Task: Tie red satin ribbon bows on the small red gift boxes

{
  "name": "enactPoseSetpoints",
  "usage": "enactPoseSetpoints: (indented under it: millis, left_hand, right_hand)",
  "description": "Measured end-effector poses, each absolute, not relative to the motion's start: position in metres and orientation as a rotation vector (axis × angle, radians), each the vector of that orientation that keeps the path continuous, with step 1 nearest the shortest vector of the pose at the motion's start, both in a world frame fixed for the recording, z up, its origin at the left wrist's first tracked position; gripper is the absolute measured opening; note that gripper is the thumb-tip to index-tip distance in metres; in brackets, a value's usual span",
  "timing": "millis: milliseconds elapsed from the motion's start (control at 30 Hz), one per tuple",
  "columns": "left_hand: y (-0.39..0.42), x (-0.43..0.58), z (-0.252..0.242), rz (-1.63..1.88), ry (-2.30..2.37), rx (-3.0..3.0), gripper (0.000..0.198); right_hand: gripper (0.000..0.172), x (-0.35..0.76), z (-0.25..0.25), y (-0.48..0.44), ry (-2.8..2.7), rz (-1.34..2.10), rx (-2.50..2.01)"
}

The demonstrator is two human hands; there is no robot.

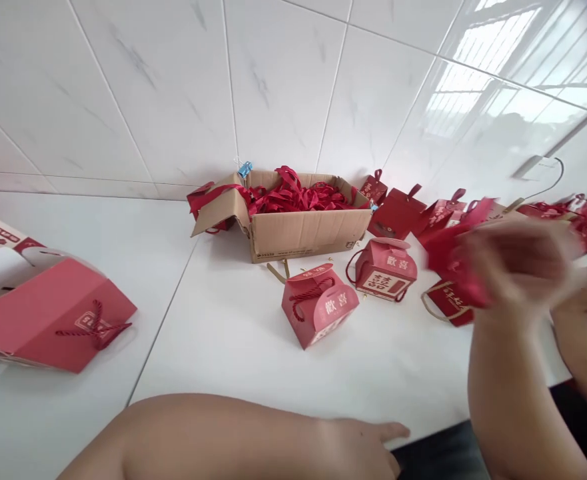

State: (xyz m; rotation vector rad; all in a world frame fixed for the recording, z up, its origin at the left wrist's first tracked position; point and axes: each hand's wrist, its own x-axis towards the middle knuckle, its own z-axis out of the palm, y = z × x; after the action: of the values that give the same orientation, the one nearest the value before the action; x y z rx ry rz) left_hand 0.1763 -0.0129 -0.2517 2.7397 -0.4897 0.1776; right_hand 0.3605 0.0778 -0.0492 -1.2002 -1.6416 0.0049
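My left hand (368, 440) is low over the front of the white table, one finger stretched out, the others mostly hidden, with nothing seen in it. To the right, my right hand (518, 260) is raised and blurred by motion, closed on a red box (448, 250) with a pinkish ribbon-like top. Between them and farther back stand two small red boxes with white characters: one tilted box (320, 307) with a dark red cord, and one upright box (387, 267). Just below the held box lies a red box with a tan handle (450, 303).
A cardboard carton (310, 233) full of red ribbons (298, 193) stands against the tiled wall. More red boxes (400, 212) line the wall to the right. A large red box (58, 313) lies at left. Another person's hand (586, 297) is at the far right.
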Motion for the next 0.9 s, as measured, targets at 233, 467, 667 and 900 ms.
enactPoseSetpoints:
  millis: [233, 467, 667, 900]
  left_hand:
    - [-0.023, 0.172, -0.218, 0.229, -0.335, 2.819, 0.023]
    - [-0.027, 0.164, -0.200, 0.821, -0.113, 2.870, 0.038]
    - [-0.001, 0.134, -0.158, 1.425, 0.276, 2.850, 0.014]
    - [0.038, 0.077, -0.134, 1.781, 1.668, 1.958, 0.018]
  right_hand:
    - [0.006, 0.360, -0.079, 0.069, -2.368, 0.601, -1.429]
    - [0.013, 0.362, -0.087, 0.089, -2.414, 0.384, -1.367]
    - [0.010, 0.335, -0.133, 0.094, -2.243, 0.666, -0.861]
    - [0.042, 0.319, -0.161, 0.090, -2.013, 0.590, -0.855]
